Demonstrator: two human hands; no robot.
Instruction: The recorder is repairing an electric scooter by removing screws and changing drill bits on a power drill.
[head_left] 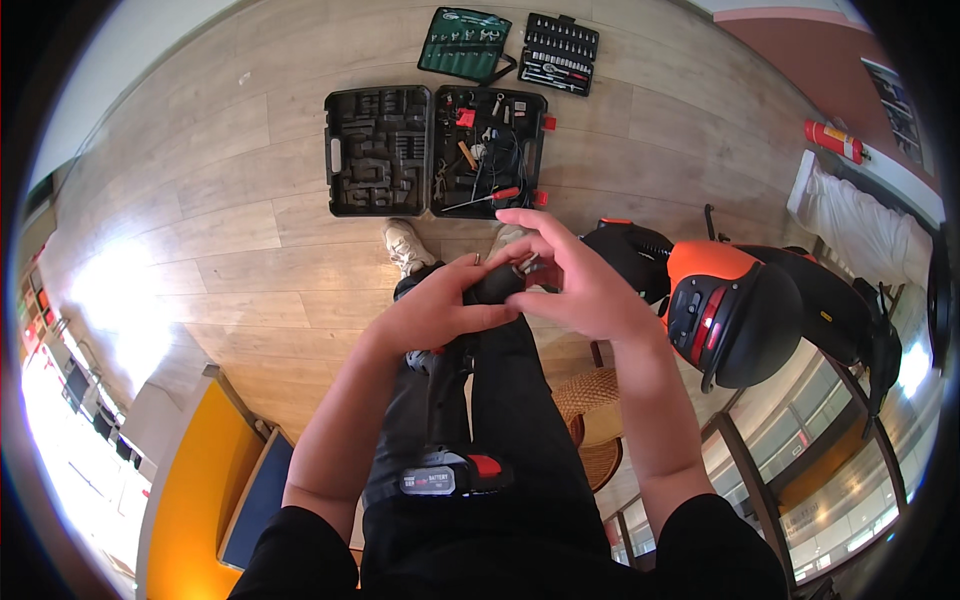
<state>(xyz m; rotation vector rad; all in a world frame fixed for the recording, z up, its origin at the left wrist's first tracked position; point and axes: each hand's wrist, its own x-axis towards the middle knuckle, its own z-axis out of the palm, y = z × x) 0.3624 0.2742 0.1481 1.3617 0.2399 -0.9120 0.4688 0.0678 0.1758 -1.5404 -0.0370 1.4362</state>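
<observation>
A black cordless drill [447, 405] lies along my lap, its red, grey and black battery [455, 474] toward my body. My left hand [435, 308] is closed around the drill's dark chuck [493, 288], which points up and right. Close against the chuck's front end is my right hand [580, 285], with its index finger raised and the other fingers curled. A small metal bit [524, 266] shows between those fingers at the chuck's mouth. How deep the bit sits is hidden by the fingers.
Before my shoes lies an opened black tool case [378, 205], its right half holding a red screwdriver [505, 194] and loose tools. Beyond are a green wrench roll [463, 45] and a socket set [560, 55]. An orange and black scooter [715, 262] and a wicker chair [590, 392] stand right.
</observation>
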